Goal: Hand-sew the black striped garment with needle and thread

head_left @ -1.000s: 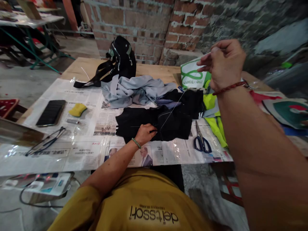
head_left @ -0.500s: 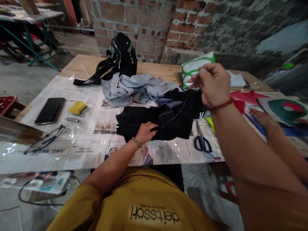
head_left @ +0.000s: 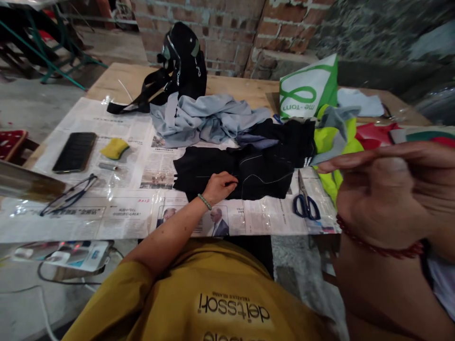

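A black cloth garment piece [head_left: 209, 163] lies flattened on the newspaper-covered table. My left hand [head_left: 221, 187] rests on its near edge, fingers curled together and pinching the fabric. A thin pale thread [head_left: 265, 182] loops over the cloth and runs toward my right hand [head_left: 387, 194]. That hand is raised close to the camera at the right, thumb pressed against the fingers. Whether a needle sits in the fingertips is too small to see. Dark-blue-handled scissors [head_left: 306, 206] lie right of the cloth.
Grey cloth [head_left: 209, 118] and a black bag [head_left: 188, 61] stand behind. At left are a phone [head_left: 74, 151], yellow sponge [head_left: 114, 148], glasses [head_left: 69, 194] and a tumbler [head_left: 28, 182]. A green-white bag [head_left: 307, 87] and neon-yellow cloth [head_left: 330, 180] are at right.
My right hand has swung right and toward the camera, drawing away from the cloth. The thread now lies lower across the fabric. My left hand stays on the cloth.
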### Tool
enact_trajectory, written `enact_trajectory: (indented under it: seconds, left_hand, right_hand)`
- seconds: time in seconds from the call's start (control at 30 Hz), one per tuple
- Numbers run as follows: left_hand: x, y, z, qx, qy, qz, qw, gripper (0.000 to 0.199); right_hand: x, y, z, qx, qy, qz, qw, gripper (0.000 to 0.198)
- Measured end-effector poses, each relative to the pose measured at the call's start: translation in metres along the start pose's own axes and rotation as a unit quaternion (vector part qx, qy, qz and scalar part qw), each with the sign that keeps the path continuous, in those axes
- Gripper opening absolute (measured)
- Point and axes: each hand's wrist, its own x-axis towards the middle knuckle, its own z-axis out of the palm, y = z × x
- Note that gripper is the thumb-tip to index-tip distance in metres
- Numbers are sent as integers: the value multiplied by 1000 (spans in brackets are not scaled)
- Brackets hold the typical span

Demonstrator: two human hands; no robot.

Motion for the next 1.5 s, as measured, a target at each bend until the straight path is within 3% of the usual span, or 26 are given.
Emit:
enact_trajectory:
  seconds: [0.1,0.2,0.27,0.33,0.4,0.5,0.57,0.93,1.5]
  left_hand:
    - [0,1,-1,-4,3,-2,1000,13]
    - [0,4,-4,-20,7,17,1000,10]
    - [0,6,-7,-27,12,39,999,8]
    - [0,8,-11,-28,13,56,998,7]
    - [1,9,-14,-23,10,65,998,7]
    - [3,8,-16,-18,1,77,997,8]
    - [4,7,-16,-17,2,82,997,8]
    - [4,6,-15,-15,19,92,995,8]
    - [4,5,-14,-22,9,108,994,8]
  right_hand:
    - [3,9,0,-14,-36,16,999,11]
    - [1,42,0,-80,-116,87,986,16]
    - [0,68,2,-151,-171,75,971,17]
    - [-3,90,6,-230,-262,-7,937,20]
    - [-8,106,11,-292,-356,-75,885,26]
    - [-20,116,18,-347,-455,-107,813,29]
    - [-28,119,21,-357,-491,-111,787,28]
    - [-37,120,20,-410,-533,-135,727,27]
    - [-37,121,22,-386,-580,-92,711,26]
